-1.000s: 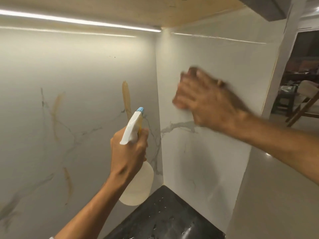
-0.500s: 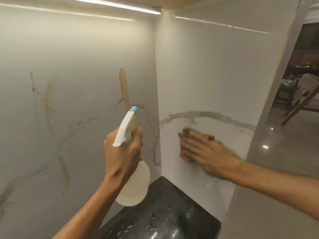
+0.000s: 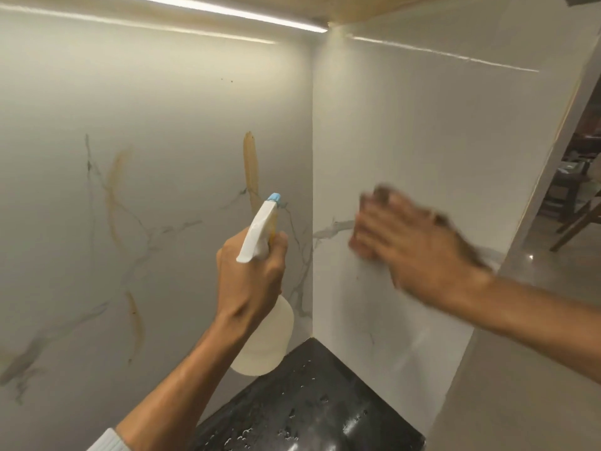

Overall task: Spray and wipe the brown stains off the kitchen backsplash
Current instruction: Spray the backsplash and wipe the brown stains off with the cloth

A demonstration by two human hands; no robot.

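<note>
- The right hand [image 3: 413,252] has slid up the right-hand panel since half a second ago. It lay below the grey vein then and now lies across it, smeared by motion blur.
- Its fingers are stretched out flat against the panel, pressing a dark brown cloth [image 3: 380,191] to it. Only the cloth's edge peeks past the fingertips, and the blur hides the rest.
- The left hand [image 3: 250,281] has barely shifted. It is wrapped round the neck of a white plastic spray bottle with a blue nozzle tip [image 3: 266,340], held upright in the air just left of the corner.
- The white marble-look backsplash with grey veins [image 3: 182,102] carries three brown stains on its left panel. A tall vertical streak [image 3: 251,164] stands just behind the nozzle, a fainter curved streak [image 3: 113,190] lies further left, and a short streak [image 3: 135,323] sits at the lower left.
- Near, below the corner, lies a black stone countertop [image 3: 309,408] dotted with water drops.
- A bright strip light [image 3: 227,9] runs along the top of the left panel.
- Far right, past the wall's end, stands dark wooden furniture [image 3: 579,222].
</note>
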